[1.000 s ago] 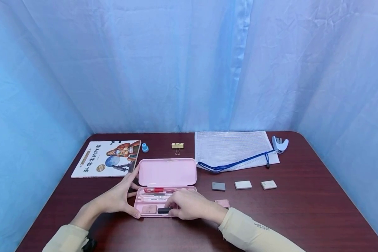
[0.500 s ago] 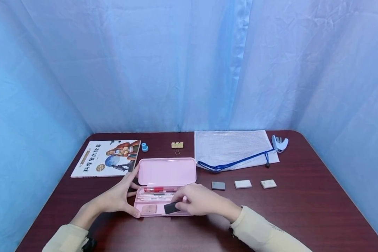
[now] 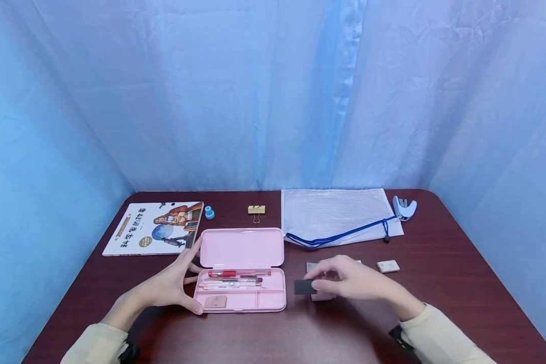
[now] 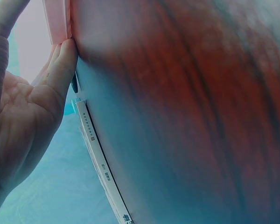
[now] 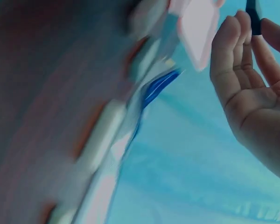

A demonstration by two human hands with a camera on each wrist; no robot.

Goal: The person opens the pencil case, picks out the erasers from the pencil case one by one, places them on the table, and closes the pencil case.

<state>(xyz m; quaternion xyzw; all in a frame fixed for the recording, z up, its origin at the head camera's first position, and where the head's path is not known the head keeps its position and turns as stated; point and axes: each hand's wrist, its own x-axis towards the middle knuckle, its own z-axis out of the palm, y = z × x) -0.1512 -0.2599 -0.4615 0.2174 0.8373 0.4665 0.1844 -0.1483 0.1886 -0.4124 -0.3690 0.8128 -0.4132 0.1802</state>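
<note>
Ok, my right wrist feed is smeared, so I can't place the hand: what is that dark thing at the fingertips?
Observer: A black eraser, pinched by the right hand, just right of the open pink pencil case.
Operator: Is anyone steadying the case?
Observer: Yes, the left hand braces its left end, with the thumb at the near corner and straight fingers at the lid.
Operator: Anything below the right hand?
Observer: A pink eraser lies on the table right beneath it, and a white eraser lies farther right.
</note>
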